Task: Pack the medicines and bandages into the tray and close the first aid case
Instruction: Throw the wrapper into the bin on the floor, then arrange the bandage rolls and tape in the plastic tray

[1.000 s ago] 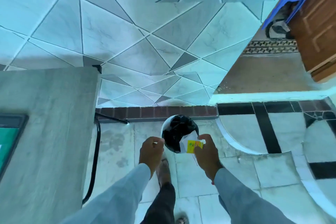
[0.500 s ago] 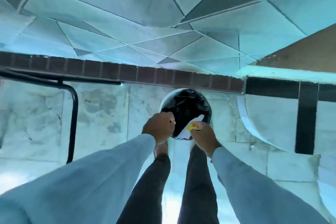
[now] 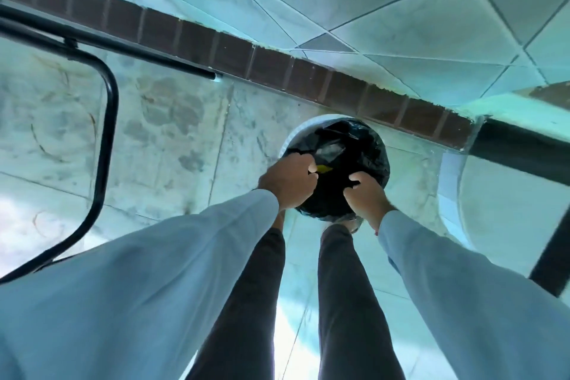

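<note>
I am bent over a white waste bin (image 3: 300, 133) lined with a black bag (image 3: 364, 151) that stands on the floor by the wall. My left hand (image 3: 288, 185) curls over the bag's left rim. On the near right rim, my right hand (image 3: 365, 194) pinches the black plastic. A yellow and white wrapper (image 3: 324, 168) lies inside the bin right next to my left fingers, and a crumpled clear piece (image 3: 331, 149) lies deeper in. The first aid case, the tray, the medicines and the bandages are out of view.
A black metal table frame (image 3: 106, 133) curves down at the left. A brown brick skirting (image 3: 234, 52) runs along the tiled wall behind the bin. My two legs (image 3: 345, 302) stand just in front of the bin. A black floor stripe (image 3: 518, 151) lies at the right.
My head has dipped lower toward the bin. The yellow and white wrapper has left my right hand and lies in the bin. Both hands have closed on the bag's rim.
</note>
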Action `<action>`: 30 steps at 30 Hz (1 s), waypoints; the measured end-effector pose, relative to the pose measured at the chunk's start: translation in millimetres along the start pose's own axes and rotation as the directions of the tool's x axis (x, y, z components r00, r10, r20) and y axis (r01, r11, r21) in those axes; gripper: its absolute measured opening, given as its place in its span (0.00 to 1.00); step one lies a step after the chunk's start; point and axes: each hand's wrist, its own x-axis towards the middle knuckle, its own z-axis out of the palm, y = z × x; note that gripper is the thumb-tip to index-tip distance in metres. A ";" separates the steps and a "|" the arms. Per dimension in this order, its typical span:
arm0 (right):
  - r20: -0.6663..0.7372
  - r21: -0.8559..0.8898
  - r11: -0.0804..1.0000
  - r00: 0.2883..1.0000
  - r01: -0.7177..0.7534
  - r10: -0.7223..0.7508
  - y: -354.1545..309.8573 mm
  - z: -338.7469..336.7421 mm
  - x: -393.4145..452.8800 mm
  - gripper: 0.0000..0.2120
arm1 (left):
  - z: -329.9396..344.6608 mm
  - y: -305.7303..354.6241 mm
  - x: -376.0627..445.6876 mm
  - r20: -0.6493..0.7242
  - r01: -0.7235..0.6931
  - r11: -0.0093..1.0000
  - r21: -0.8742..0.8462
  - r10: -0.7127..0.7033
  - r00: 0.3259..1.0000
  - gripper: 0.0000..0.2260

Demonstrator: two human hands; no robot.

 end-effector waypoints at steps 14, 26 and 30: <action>-0.320 -0.273 0.785 0.718 0.556 -0.619 -184.9 -68.9 -279.0 0.18 | -202.4 87.6 -224.6 -0.529 -0.362 0.930 -0.067 0.274 0.803 0.09; -0.254 -0.556 0.102 -0.052 0.825 -0.966 -262.7 -5.2 -638.6 0.22 | -282.0 -2.5 -596.1 -0.903 -0.369 0.853 0.369 0.424 0.078 0.10; -0.205 -0.610 -0.114 -0.296 0.784 -0.933 -259.7 51.9 -733.6 0.22 | -279.9 -84.8 -696.3 -0.900 -0.228 0.871 0.436 0.427 -0.091 0.09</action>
